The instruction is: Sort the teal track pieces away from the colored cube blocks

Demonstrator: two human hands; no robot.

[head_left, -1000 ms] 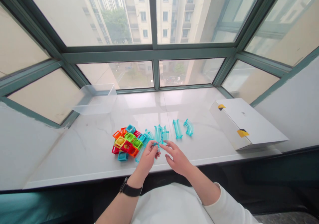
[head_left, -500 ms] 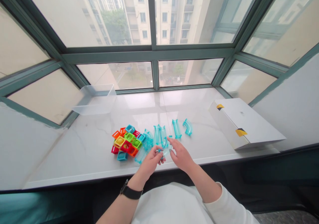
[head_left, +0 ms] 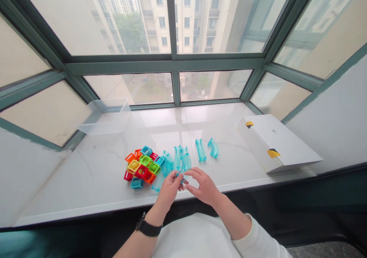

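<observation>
My left hand [head_left: 169, 189] is closed on a curved translucent blue track piece [head_left: 181, 169], held above the front of the sill. Close by on the right, my right hand [head_left: 204, 187] has its thumb and fingers apart, the fingertips beside the piece; whether they touch it I cannot tell. Behind the hands lie more blue track pieces [head_left: 177, 154], partly overlapping and partly hidden. A straight track piece [head_left: 200, 150] and a short curved track piece [head_left: 213, 148] lie separately to the right. On the left, colourful square-framed blocks [head_left: 142, 166] form a pile.
A clear plastic bin [head_left: 106, 128] stands at the back left of the white sill [head_left: 86, 181]. At the right lies a white box [head_left: 281, 141] with yellow-and-black tabs. Green-framed windows [head_left: 160, 66] enclose the back and sides.
My right hand has come in nearer to my left hand and the held track piece, its fingers lower than before. The whole view has shifted slightly.
</observation>
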